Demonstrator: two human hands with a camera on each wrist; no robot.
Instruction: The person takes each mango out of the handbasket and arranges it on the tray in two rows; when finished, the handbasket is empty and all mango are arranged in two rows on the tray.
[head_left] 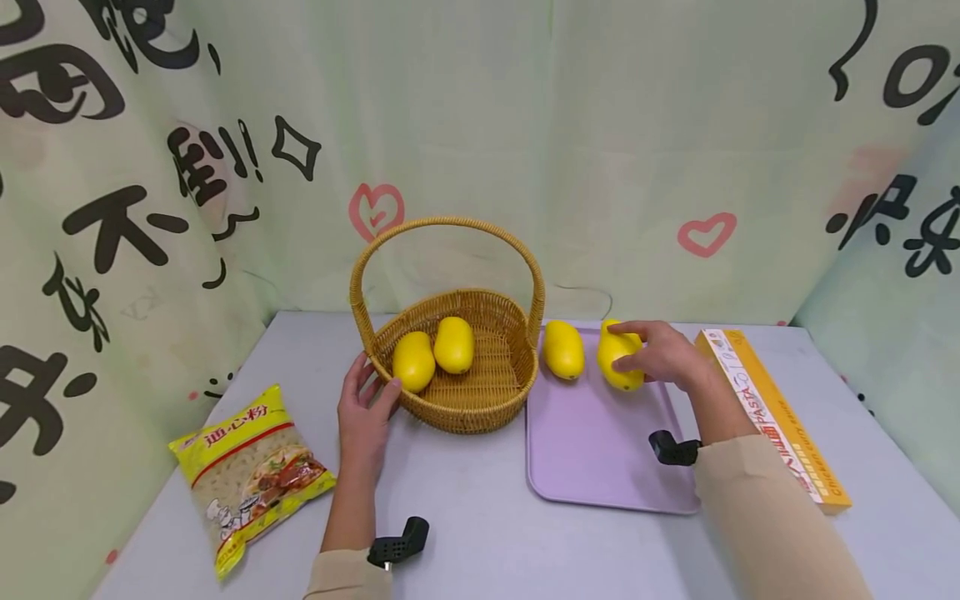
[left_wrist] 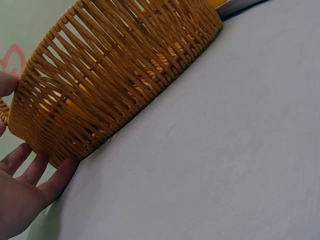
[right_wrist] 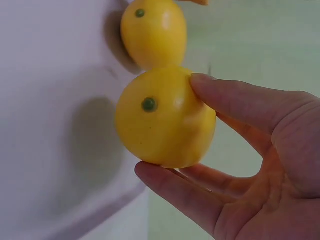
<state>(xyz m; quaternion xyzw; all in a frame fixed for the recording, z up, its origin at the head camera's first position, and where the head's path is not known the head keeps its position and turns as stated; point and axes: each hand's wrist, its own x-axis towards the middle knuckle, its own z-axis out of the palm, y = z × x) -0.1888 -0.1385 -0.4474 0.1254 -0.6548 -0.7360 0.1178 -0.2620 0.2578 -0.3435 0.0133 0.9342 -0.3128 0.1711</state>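
Note:
My left hand [head_left: 363, 417] holds the left side of a wicker basket [head_left: 468, 417] with a tall arched handle. Its thumb lies at the rim, and the fingers touch the woven outer wall [left_wrist: 115, 65] low down. Two yellow mangoes, one at the left [head_left: 413, 362] and one beside it [head_left: 453, 345], lie inside. Over the back of a lilac tray [head_left: 600, 458], my right hand [head_left: 663, 357] pinches a mango [right_wrist: 160, 120] between thumb and fingers. That mango's shadow falls on the tray, apart from it. Another mango [head_left: 563, 350] rests on the tray, left of the held one.
A yellow bag of pasta [head_left: 255, 483] lies at the left of the white table [head_left: 465, 533]. An orange and white pasta box [head_left: 776, 417] lies right of the tray, close to my right forearm. A printed curtain [head_left: 600, 167] hangs behind.

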